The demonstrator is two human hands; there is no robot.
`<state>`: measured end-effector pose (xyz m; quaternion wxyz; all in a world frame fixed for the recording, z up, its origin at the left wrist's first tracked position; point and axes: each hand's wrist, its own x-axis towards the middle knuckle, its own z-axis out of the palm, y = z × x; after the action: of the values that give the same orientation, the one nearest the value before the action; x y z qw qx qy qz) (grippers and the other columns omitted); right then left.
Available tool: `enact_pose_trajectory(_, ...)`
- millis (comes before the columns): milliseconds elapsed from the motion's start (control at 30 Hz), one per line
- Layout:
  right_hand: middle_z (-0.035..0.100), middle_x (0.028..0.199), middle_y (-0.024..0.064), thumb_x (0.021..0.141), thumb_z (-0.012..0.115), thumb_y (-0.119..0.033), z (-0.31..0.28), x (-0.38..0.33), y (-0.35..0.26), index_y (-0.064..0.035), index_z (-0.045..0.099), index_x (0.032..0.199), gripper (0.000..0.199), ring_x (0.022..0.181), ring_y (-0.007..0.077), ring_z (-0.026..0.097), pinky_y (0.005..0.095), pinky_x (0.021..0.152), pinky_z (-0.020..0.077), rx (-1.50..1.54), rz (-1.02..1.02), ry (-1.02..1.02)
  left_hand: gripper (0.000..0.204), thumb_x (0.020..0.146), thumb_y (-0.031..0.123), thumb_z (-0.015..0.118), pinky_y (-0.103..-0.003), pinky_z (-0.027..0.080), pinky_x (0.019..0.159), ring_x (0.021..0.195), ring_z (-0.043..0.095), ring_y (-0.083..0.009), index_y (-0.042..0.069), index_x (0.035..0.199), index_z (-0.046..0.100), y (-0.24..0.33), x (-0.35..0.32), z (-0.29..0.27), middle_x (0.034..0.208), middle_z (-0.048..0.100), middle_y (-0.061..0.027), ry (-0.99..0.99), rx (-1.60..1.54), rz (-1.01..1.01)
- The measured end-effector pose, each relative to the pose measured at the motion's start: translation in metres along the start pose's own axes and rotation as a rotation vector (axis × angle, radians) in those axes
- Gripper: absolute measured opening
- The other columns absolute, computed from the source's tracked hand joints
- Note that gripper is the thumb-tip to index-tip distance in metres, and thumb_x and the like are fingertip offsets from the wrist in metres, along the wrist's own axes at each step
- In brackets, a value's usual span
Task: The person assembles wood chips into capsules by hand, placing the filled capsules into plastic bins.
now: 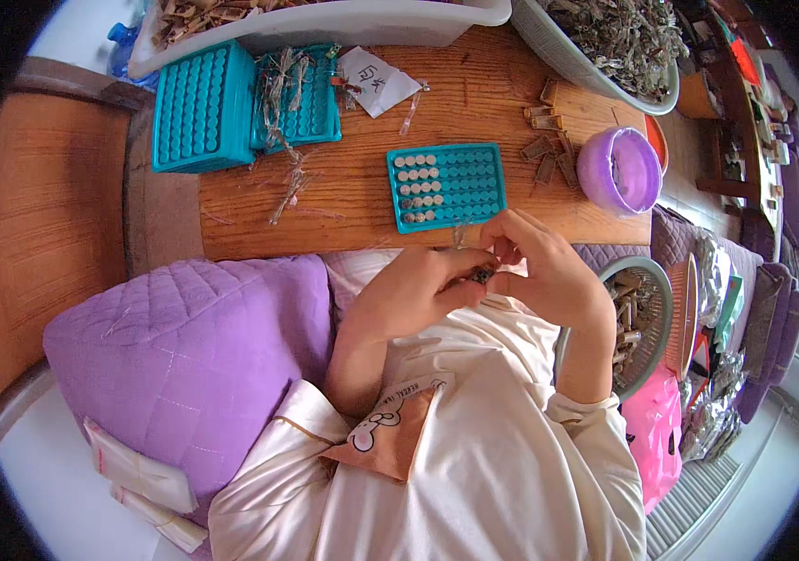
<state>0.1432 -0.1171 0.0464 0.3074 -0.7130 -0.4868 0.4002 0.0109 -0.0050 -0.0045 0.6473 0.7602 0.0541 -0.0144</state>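
We have the wooden table [353,187] ahead of us, with a teal plastic grid tray [446,186] lying on it just beyond our hands. Farther left lie two more teal grid trays [201,107], side by side. To the right of the near tray stands a round purple plastic bowl [618,169]. A quilted purple cushion [189,351] lies at our left.

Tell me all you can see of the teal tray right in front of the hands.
The teal tray is a flat rectangular grid, plastic by its look, lying level on the wooden table just beyond the left hand and right hand. Its leftmost columns of round pockets hold pale round pieces; the remaining pockets look empty. Neither hand touches it. Loose brown pieces lie to its right.
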Motion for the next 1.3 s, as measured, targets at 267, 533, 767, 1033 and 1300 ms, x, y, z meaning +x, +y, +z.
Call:
enact_pose_trajectory(267, 0.05, 0.089, 0.0126, 0.064, 0.065, -0.016, -0.024, 0.0, 0.038, -0.0007, 0.048, 0.098, 0.041, 0.079, 0.0256, 0.051, 0.0308, 0.071, 0.0415, 0.211, -0.179, -0.008, 0.025, 0.074, 0.011, 0.054, -0.025, 0.046, 0.06, 0.066, 0.058, -0.0135, -0.002, 0.096, 0.052, 0.008, -0.005, 0.001, 0.08, 0.058, -0.0112, -0.195, -0.538, -0.035)
enact_pose_trajectory(533, 0.048, 0.102, 0.013, 0.066, 0.049, 0.004, -0.024, 0.011, 0.104, -0.0047, 0.054, 0.092, 0.028, 0.089, 0.0306, 0.049, 0.0358, 0.077, 0.0403, -0.855, 0.016, 0.615, 0.022, 0.077, 0.004, 0.046, -0.023, 0.045, 0.062, 0.066, 0.054, -0.0111, 0.001, 0.099, 0.047, 0.001, -0.002, -0.003, 0.081, 0.055, -0.0077, 0.063, -0.96, 0.005)
enact_pose_trajectory(767, 0.051, 0.093, 0.0107, 0.072, 0.045, 0.004, -0.02, 0.019, 0.088, -0.0002, 0.047, 0.088, 0.017, 0.083, 0.0257, 0.051, 0.0329, 0.073, 0.0405, -0.451, 0.002, 0.685, 0.031, 0.084, 0.015, 0.044, -0.027, 0.047, 0.07, 0.078, 0.058, -0.0173, 0.0, 0.112, 0.04, 0.004, -0.002, -0.001, 0.098, 0.053, -0.0131, 0.28, -1.099, 0.017)
enact_pose_trajectory(1033, 0.046, 0.084, 0.0022, 0.072, 0.04, 0.01, 0.015, 0.007, 0.012, 0.0002, 0.042, 0.102, 0.032, 0.077, 0.0097, 0.044, 0.0201, 0.07, 0.0362, 0.49, -0.059, 0.46, 0.035, 0.084, 0.018, 0.045, -0.029, 0.045, 0.078, 0.091, 0.054, -0.0201, -0.001, 0.113, 0.04, 0.003, 0.003, 0.006, 0.102, 0.052, -0.0135, 0.585, -0.99, 0.149)
enact_pose_trajectory(1300, 0.046, 0.083, 0.0019, 0.063, 0.059, 0.008, 0.031, 0.005, -0.026, -0.0014, 0.052, 0.105, 0.043, 0.076, 0.0085, 0.045, 0.0185, 0.066, 0.0371, 0.149, -0.09, 0.512, 0.038, 0.082, 0.018, 0.05, -0.026, 0.04, 0.081, 0.092, 0.052, -0.015, -0.002, 0.113, 0.042, 0.005, 0.003, 0.012, 0.103, 0.053, -0.0119, 0.705, -0.882, 0.285)
